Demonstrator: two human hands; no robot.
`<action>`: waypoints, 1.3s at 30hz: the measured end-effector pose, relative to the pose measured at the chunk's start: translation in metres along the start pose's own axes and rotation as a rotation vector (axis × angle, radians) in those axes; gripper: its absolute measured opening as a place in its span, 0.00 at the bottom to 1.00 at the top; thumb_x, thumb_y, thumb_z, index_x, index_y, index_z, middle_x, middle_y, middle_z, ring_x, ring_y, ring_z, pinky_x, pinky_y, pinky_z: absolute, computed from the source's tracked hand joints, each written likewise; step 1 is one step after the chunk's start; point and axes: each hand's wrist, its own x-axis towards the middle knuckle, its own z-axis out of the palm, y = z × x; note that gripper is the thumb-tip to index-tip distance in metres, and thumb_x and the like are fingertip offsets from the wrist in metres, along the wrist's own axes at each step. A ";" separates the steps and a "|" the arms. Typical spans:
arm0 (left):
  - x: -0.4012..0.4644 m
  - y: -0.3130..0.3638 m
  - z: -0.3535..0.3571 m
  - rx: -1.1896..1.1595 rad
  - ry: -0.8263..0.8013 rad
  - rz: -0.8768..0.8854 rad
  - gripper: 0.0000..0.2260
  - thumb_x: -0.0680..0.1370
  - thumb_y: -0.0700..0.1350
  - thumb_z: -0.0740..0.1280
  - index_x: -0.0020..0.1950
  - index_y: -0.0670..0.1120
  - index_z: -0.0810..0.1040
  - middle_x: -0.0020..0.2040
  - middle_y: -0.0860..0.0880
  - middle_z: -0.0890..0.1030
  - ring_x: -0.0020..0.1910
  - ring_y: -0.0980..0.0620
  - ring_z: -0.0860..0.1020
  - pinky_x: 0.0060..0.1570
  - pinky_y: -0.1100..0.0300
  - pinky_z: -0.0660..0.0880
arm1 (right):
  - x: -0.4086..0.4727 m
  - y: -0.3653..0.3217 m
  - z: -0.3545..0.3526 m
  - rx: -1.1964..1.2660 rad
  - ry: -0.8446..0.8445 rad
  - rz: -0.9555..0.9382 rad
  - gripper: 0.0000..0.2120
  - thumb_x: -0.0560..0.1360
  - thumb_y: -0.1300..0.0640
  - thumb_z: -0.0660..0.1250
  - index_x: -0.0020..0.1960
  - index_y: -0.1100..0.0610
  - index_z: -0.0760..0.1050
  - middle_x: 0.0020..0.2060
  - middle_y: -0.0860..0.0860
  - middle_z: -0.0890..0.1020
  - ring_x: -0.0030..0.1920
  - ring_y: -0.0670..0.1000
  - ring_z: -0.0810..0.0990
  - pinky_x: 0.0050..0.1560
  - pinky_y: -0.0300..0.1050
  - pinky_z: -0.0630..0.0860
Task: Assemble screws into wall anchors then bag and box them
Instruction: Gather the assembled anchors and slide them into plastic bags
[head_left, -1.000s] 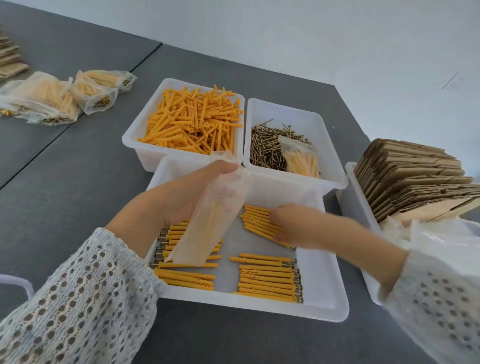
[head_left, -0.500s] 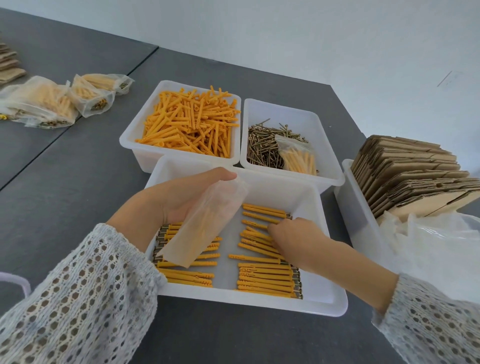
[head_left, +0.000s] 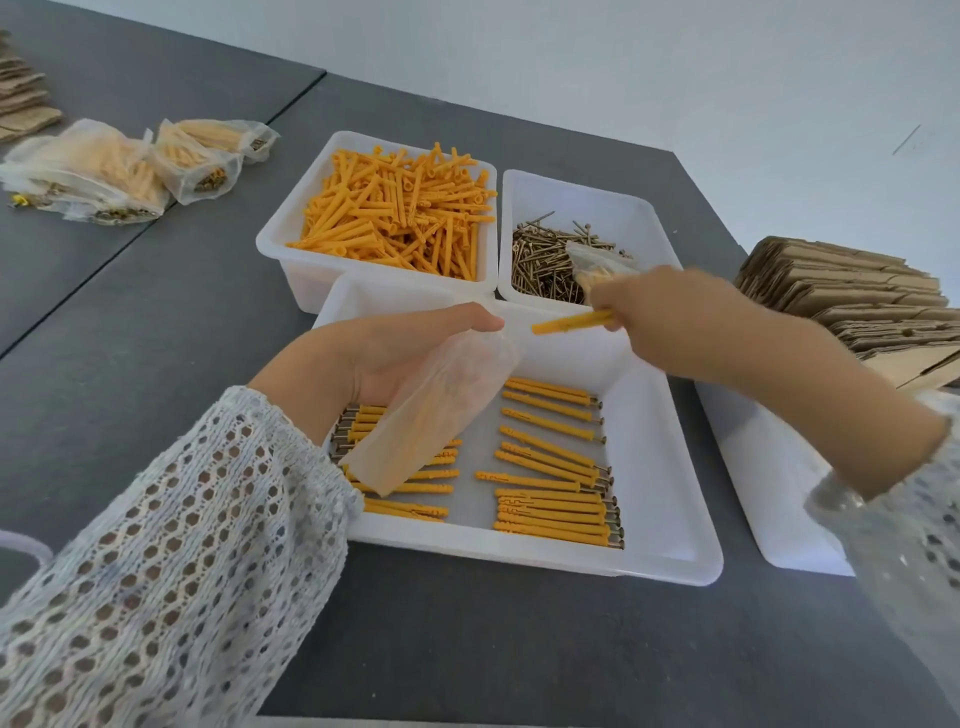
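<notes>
Your right hand (head_left: 670, 317), earlier down among the assembled anchors in the front tray (head_left: 670, 467), has risen clear of it, now pinching anchors (head_left: 571, 320) whose tips point toward the bag mouth (head_left: 498, 343)

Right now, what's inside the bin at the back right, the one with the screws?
The back right bin holds a loose pile of screws and a small clear bag lying on them. The right hand covers the bag's near end, so its contents are hidden.

No legible text or labels anywhere.
</notes>
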 end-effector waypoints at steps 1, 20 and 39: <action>0.001 0.000 0.001 0.004 -0.007 -0.002 0.23 0.66 0.58 0.70 0.55 0.46 0.82 0.47 0.46 0.81 0.40 0.51 0.79 0.38 0.59 0.77 | 0.003 0.000 -0.007 0.002 0.033 -0.014 0.12 0.76 0.66 0.56 0.48 0.50 0.70 0.35 0.47 0.71 0.32 0.45 0.67 0.29 0.42 0.58; 0.002 -0.002 0.003 -0.057 -0.123 0.089 0.16 0.70 0.53 0.69 0.55 0.46 0.82 0.45 0.46 0.82 0.39 0.50 0.79 0.43 0.57 0.76 | -0.007 -0.022 0.018 0.449 -0.277 -0.089 0.10 0.79 0.62 0.59 0.54 0.53 0.77 0.46 0.48 0.80 0.50 0.53 0.79 0.51 0.47 0.76; 0.005 -0.002 0.002 -0.032 -0.056 0.086 0.17 0.79 0.55 0.64 0.62 0.46 0.78 0.49 0.44 0.81 0.40 0.50 0.79 0.40 0.58 0.79 | -0.024 -0.043 0.068 0.292 -0.468 -0.138 0.07 0.82 0.61 0.56 0.46 0.53 0.66 0.40 0.51 0.74 0.38 0.50 0.72 0.38 0.43 0.70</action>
